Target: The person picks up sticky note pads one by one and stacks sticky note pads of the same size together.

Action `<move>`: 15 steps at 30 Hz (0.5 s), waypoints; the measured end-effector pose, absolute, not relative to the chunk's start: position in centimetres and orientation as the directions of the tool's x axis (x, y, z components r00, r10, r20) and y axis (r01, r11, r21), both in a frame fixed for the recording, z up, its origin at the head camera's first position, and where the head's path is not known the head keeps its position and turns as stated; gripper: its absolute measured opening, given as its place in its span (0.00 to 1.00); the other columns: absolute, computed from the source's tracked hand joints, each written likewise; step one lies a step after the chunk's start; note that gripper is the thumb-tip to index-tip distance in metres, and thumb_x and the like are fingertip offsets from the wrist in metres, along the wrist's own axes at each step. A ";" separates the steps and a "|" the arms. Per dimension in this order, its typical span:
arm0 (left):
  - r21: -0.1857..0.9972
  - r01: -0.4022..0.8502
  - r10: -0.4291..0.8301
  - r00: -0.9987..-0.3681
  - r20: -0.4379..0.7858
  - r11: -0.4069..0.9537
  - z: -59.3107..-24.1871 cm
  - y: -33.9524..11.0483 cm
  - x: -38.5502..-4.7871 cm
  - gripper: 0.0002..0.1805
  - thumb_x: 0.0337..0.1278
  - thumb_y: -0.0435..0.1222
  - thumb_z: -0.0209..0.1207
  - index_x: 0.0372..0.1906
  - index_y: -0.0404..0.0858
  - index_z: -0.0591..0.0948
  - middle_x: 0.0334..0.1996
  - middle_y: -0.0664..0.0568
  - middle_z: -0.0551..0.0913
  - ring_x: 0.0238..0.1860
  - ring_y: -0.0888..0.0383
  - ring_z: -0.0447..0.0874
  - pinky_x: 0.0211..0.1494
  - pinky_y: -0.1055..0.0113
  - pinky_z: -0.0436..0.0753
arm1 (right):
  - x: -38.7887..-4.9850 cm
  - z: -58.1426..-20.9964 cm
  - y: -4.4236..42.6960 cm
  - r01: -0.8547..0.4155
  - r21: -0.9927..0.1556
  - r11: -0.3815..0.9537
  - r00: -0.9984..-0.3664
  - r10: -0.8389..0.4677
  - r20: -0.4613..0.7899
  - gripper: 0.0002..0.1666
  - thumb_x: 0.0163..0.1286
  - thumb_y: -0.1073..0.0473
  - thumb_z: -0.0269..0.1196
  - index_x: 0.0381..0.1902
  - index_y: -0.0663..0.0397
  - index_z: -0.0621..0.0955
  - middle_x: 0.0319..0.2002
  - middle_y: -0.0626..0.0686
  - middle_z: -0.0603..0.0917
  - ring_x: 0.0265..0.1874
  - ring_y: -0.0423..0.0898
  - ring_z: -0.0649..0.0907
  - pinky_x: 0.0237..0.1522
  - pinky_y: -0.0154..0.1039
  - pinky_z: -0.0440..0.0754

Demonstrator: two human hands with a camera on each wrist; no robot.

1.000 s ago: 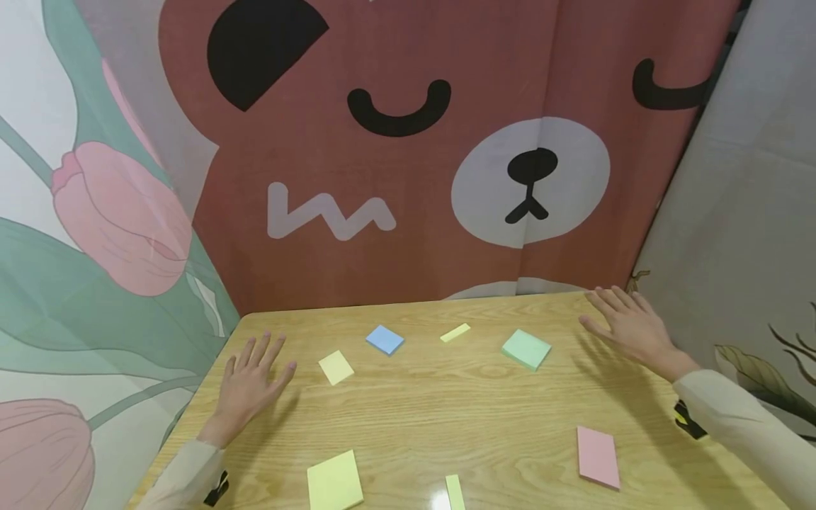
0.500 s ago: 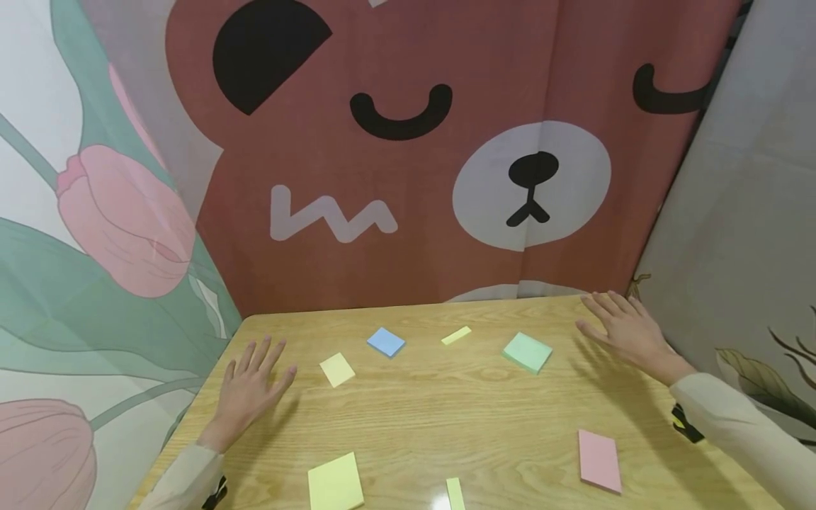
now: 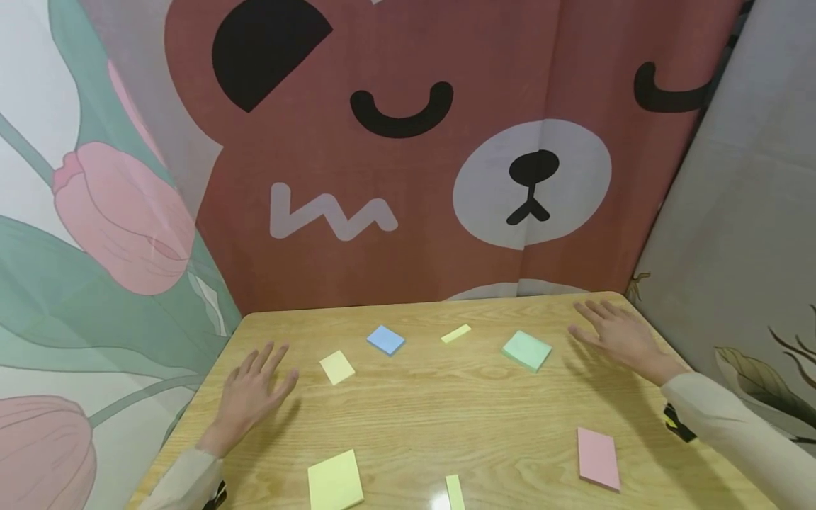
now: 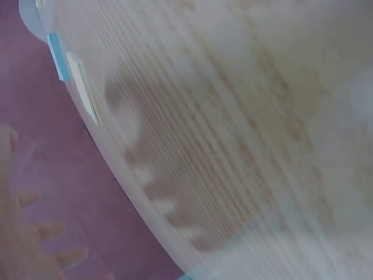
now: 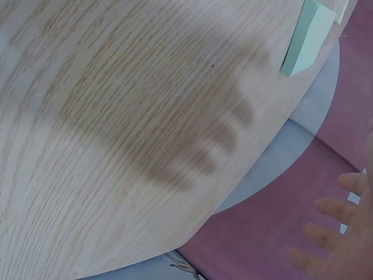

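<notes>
My left hand point(image 3: 247, 400) hovers above the left side of the table, fingers spread, holding nothing; a small pale yellow sticky note pad point(image 3: 336, 367) lies closest to it. On the right, my right hand point(image 3: 625, 340) is held over the table with its fingers extended and also grips nothing. The green sticky note pad point(image 3: 526, 350) is nearest to that hand, to its left. In the right wrist view the green pad point(image 5: 309, 38) appears near the table edge, with the hand's shadow below it. The left wrist view has the blue pad point(image 4: 58, 56) and pale yellow pad point(image 4: 83, 87).
A blue pad point(image 3: 385, 341) and a narrow yellow strip pad point(image 3: 455, 333) lie toward the back of the wooden table point(image 3: 446, 411). Nearer are a larger yellow pad point(image 3: 334, 480), another narrow strip point(image 3: 455, 491) and a pink pad point(image 3: 598, 459). A bear-print curtain point(image 3: 408, 269) hangs behind.
My right hand has moved slightly left and lower, while the left hand has shifted and turned only a little. The pads lie where they were.
</notes>
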State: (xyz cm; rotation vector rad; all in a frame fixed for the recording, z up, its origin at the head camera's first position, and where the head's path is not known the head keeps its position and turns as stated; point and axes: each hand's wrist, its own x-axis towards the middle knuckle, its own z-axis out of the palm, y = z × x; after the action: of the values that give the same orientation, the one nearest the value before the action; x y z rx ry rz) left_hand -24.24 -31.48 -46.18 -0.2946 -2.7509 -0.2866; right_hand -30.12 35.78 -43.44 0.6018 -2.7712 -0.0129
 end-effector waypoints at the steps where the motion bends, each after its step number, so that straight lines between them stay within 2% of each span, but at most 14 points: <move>1: 0.155 0.240 0.169 -0.914 0.369 0.958 -46.1 -31.4 -24.2 0.36 0.69 0.57 0.50 0.73 0.41 0.66 0.70 0.35 0.65 0.67 0.30 0.61 0.60 0.27 0.63 | -30.2 -43.5 35.6 -0.402 0.078 0.913 -0.867 -0.406 0.288 0.35 0.80 0.40 0.45 0.69 0.63 0.69 0.63 0.74 0.71 0.62 0.73 0.69 0.61 0.68 0.66; 2: 0.154 0.240 0.170 -0.914 0.367 0.958 -46.1 -31.3 -24.1 0.35 0.69 0.57 0.50 0.73 0.41 0.66 0.70 0.35 0.65 0.67 0.30 0.62 0.59 0.27 0.64 | -30.3 -43.6 35.5 -0.394 0.067 0.917 -0.875 -0.396 0.277 0.36 0.80 0.40 0.45 0.69 0.63 0.69 0.63 0.74 0.71 0.61 0.73 0.69 0.60 0.68 0.66; 3: 0.151 0.242 0.172 -0.913 0.371 0.958 -46.2 -31.2 -24.0 0.35 0.69 0.56 0.51 0.73 0.41 0.67 0.69 0.34 0.66 0.66 0.30 0.64 0.58 0.28 0.65 | -30.3 -43.6 35.3 -0.365 0.013 0.931 -0.893 -0.354 0.279 0.41 0.76 0.38 0.52 0.69 0.66 0.68 0.63 0.74 0.71 0.62 0.73 0.69 0.60 0.68 0.66; 7: 0.149 0.259 0.183 -0.901 0.393 0.954 -46.5 -30.8 -23.7 0.33 0.68 0.54 0.53 0.71 0.41 0.69 0.65 0.34 0.70 0.62 0.30 0.69 0.54 0.30 0.71 | -30.6 -44.2 34.9 -0.360 0.015 0.933 -0.888 -0.348 0.299 0.39 0.72 0.42 0.59 0.68 0.67 0.70 0.61 0.74 0.73 0.58 0.72 0.73 0.56 0.68 0.71; 10: 0.152 0.266 0.187 -0.897 0.401 0.952 -46.8 -30.7 -23.5 0.32 0.68 0.54 0.54 0.70 0.40 0.70 0.63 0.34 0.72 0.60 0.31 0.71 0.52 0.31 0.73 | -30.7 -44.6 34.7 -0.373 0.021 0.928 -0.872 -0.358 0.334 0.38 0.70 0.44 0.63 0.66 0.68 0.72 0.59 0.73 0.75 0.55 0.71 0.76 0.53 0.66 0.74; 15: 0.148 0.256 0.183 -0.904 0.386 0.955 -47.3 -30.5 -23.3 0.33 0.67 0.55 0.54 0.69 0.41 0.71 0.63 0.35 0.72 0.59 0.31 0.72 0.50 0.31 0.74 | -30.8 -44.7 34.1 -0.386 0.004 0.922 -0.866 -0.364 0.344 0.38 0.69 0.44 0.63 0.65 0.67 0.73 0.57 0.72 0.77 0.53 0.71 0.77 0.47 0.64 0.79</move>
State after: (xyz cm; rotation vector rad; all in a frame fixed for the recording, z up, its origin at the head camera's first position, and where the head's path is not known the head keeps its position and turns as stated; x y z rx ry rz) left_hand -23.28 -30.45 -47.27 -0.3181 -2.7324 -0.2753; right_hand -30.78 34.07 -44.69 0.5514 -2.7399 0.0921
